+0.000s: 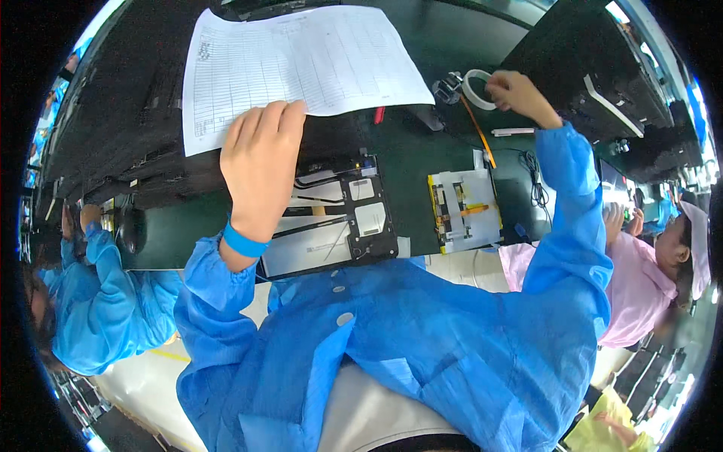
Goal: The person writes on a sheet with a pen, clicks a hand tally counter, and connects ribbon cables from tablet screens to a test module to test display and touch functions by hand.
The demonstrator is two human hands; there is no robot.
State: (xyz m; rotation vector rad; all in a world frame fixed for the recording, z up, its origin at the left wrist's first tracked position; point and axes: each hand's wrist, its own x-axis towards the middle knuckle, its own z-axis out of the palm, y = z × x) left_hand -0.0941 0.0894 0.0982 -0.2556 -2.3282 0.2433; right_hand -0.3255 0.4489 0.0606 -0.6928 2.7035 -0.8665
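A white sheet of paper (301, 64) printed with a table spans the upper left, its near edge raised over the bench. My left hand (260, 162), with a blue wristband, is closed at that near edge; its thumb is hidden. At the upper right, my right hand (520, 96) grips the right side of a white roll of tape (474, 89), fingers curled inward. Below the sheet, an opened tablet-like device (335, 218) with black frame and silver panels lies by my body. Right of it rests a flat white panel (465, 209) with yellow edges and an orange ribbon cable.
Beside the tape are a small metal-and-clear part (448, 87), an orange stick (476, 124) and a pale pen (514, 132). A black cable (536, 177) lies farther right. Black boxes (591, 64) stand at the back right. Co-workers sit on both sides.
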